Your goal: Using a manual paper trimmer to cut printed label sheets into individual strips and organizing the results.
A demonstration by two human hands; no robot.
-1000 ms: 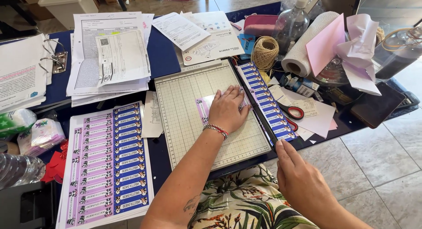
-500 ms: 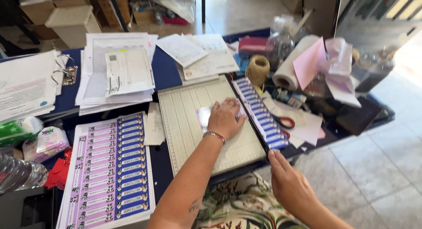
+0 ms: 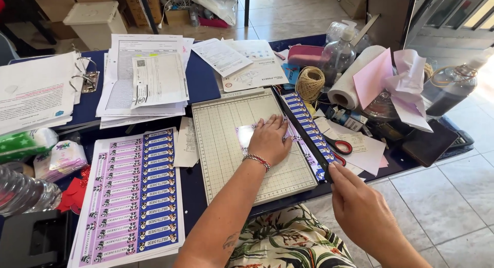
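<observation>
Left hand [image 3: 268, 140] lies flat, fingers spread, pinning a purple strip [image 3: 246, 135] on the cutter [image 3: 226, 160] mid-frame. Right hand [image 3: 360, 206], lower right, pinches the blade handle [image 3: 325, 171]; the blade arm runs diagonally up-left, just right of the strip.

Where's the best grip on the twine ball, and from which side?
Grip the twine ball across its round sides, coming from above. It stands on end with its hollow core facing up. A spray bottle and paper towel roll crowd its right and a label strip lies just in front, so a top approach looks clearest. Both hands are busy at the trimmer.
</observation>
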